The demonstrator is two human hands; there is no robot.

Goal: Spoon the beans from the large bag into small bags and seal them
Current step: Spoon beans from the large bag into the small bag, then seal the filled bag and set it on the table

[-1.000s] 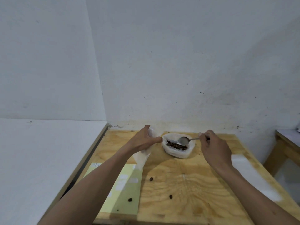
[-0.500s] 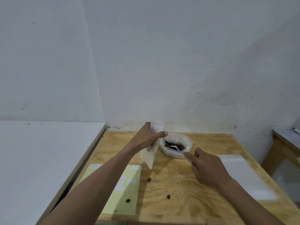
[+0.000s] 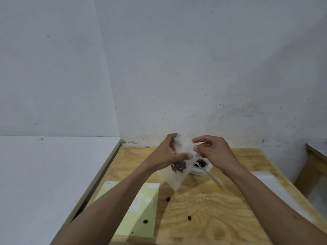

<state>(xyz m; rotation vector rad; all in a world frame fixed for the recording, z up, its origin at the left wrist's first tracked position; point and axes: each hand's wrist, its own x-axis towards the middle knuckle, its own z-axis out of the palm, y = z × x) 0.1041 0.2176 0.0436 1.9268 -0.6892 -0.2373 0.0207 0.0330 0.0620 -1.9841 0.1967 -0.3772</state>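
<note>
Both forearms reach in from the bottom edge and meet above the middle of the plywood table. The left hand is curled round the upper left part of a small bag, thumb across its front and fingers behind. The right hand is at the bag's top right edge with fingers bent; whether it pinches the film or only touches it cannot be told through the blur.

The small bag is thin, cloudy translucent plastic, hanging tilted with one lower corner pointing down, clear of the table. A dark clump of beans shows through its middle.

Nearest on the table lies a pale yellow-green sheet with white patches, and on it one stray bean; two more stray beans lie on the bare wood beside it. Farther on, a spoon lies with its handle slanting toward the right forearm and its bowl end in the large bag, a crumpled white plastic bag with dark beans in it, just behind the small bag.

The tabletop is light wood with swirling grain. A white surface adjoins it on the left, a second wooden table stands to the right, and scuffed white walls meet in a corner behind.
</note>
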